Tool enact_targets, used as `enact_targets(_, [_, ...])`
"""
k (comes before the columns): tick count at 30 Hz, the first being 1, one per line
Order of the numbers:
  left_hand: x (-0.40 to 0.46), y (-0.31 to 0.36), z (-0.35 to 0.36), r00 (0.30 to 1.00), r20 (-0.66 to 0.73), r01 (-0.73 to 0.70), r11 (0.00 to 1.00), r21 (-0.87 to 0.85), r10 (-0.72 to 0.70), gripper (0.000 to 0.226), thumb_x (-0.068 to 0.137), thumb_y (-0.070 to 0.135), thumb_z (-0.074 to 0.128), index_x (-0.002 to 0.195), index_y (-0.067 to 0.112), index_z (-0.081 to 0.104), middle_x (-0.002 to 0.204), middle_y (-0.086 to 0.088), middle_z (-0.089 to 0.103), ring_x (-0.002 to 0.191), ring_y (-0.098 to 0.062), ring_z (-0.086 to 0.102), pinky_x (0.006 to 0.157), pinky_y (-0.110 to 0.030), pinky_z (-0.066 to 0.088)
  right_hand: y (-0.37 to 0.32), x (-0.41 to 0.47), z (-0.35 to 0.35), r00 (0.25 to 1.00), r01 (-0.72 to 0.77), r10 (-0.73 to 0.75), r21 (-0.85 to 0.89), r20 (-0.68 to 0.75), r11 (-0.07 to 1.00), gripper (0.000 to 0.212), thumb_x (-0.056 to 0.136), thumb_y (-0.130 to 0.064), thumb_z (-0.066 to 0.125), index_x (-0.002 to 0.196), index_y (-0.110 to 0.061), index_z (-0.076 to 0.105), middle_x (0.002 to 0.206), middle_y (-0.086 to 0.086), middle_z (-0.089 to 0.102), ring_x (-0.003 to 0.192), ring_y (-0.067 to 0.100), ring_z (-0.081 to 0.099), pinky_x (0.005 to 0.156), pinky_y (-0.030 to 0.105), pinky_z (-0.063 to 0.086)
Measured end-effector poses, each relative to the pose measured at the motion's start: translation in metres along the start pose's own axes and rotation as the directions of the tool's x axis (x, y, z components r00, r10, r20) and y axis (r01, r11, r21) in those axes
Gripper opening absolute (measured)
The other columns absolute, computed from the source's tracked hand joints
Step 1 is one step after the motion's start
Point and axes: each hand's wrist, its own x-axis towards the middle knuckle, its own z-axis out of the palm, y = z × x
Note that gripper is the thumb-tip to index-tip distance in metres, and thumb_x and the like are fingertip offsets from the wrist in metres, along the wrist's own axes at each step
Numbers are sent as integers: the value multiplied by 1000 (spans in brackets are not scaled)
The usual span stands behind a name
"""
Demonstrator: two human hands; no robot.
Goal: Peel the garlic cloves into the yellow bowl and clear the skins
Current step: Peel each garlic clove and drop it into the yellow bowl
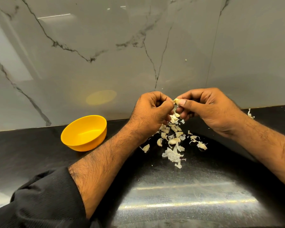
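Note:
A pale garlic clove (176, 101) is held above the black counter between both hands. My right hand (209, 109) pinches it with thumb and fingers. My left hand (150, 111) has its fingers curled at the clove's left end, where a bit of skin sticks out. Below the hands lies a scatter of garlic cloves and papery skins (173, 140) on the counter. The yellow bowl (84, 133) stands to the left by the wall, and nothing shows inside it.
A grey marble backsplash (138, 46) rises right behind the hands and bowl. A stray piece of skin (250, 114) lies at the far right by the wall. My black sleeve (44, 199) is pushed up at the lower left.

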Motion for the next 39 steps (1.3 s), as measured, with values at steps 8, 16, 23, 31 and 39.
enact_targets(8, [2, -1, -7, 998, -63, 25, 999, 43, -22, 2, 98, 8, 71, 99, 6, 71, 78, -7, 73, 59, -15, 67, 54, -28, 54, -3, 0, -5, 989, -147, 136, 286, 58, 947, 28, 93, -13, 67, 114, 5, 73, 102, 25, 76, 81, 25, 73, 73, 30, 64])
enact_targets(16, [2, 0, -10, 987, -57, -136, 964, 227, 152, 5, 97, 16, 75, 99, 18, 80, 84, 0, 77, 77, -20, 75, 61, -25, 58, 2, 2, -8, 988, -153, 149, 238, 32, 959, 26, 93, -13, 70, 114, 2, 74, 101, 23, 77, 80, 23, 72, 74, 30, 64])
enact_targets(23, [0, 2, -10, 973, -9, -217, 925, 313, 231, 5, 97, 19, 78, 97, 16, 81, 81, 7, 76, 74, -7, 71, 69, -19, 59, 3, 1, -7, 992, -123, 118, 144, 37, 982, 23, 94, -12, 70, 112, 0, 76, 98, 23, 77, 78, 24, 73, 74, 32, 64])
enact_targets(31, [-3, 3, -6, 936, 18, -311, 799, 515, 353, 13, 98, 28, 73, 95, 18, 81, 82, 9, 72, 77, -8, 69, 71, -33, 62, 3, 1, -3, 991, -129, 125, 136, 38, 982, 22, 92, -13, 71, 108, 2, 76, 94, 23, 77, 75, 23, 72, 69, 29, 65])
enact_targets(39, [-4, 3, 3, 899, 67, -358, 636, 684, 433, 17, 96, 31, 68, 85, 19, 69, 74, 11, 58, 68, -8, 55, 64, -35, 54, 8, 3, -5, 984, -173, 162, 192, 73, 966, 18, 96, -9, 70, 107, 3, 77, 89, 19, 75, 72, 18, 68, 67, 26, 61])
